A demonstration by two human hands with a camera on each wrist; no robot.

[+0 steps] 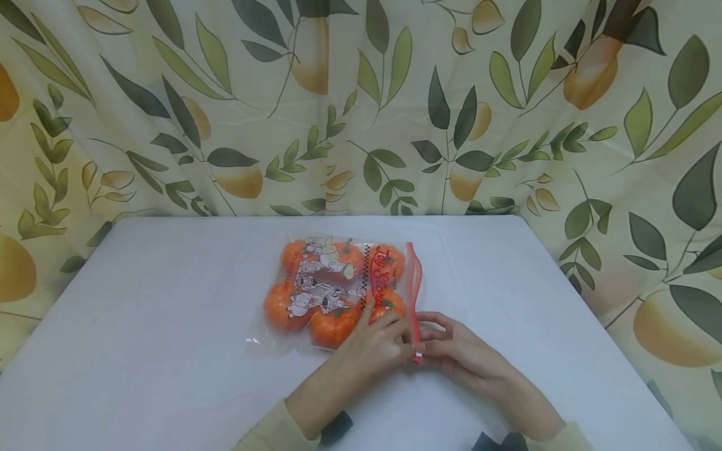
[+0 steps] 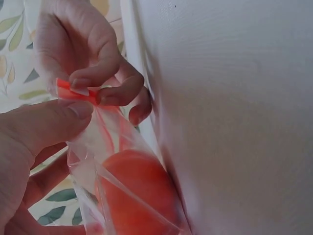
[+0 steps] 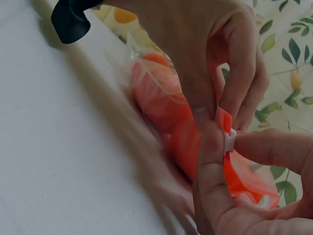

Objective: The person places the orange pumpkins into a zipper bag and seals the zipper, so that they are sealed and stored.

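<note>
A clear zip bag [image 1: 321,285] with cartoon prints and red lettering lies on the table. Inside it are several small orange pumpkins [image 1: 334,329] with green stems. Its red zip strip [image 1: 416,282] runs along the right side, and the bag's mouth gapes partway along it. My left hand [image 1: 375,344] pinches the near corner of the bag at the strip's end, as the left wrist view shows. With thumb and finger, my right hand [image 3: 274,191] pinches the small white slider [image 3: 230,142] on that strip, close beside the left fingertips.
The white table [image 1: 152,313] extends to both sides of the bag. Behind it hangs a curtain [image 1: 361,113] patterned with leaves and fruit. Dark bands [image 1: 336,428] show at both wrists.
</note>
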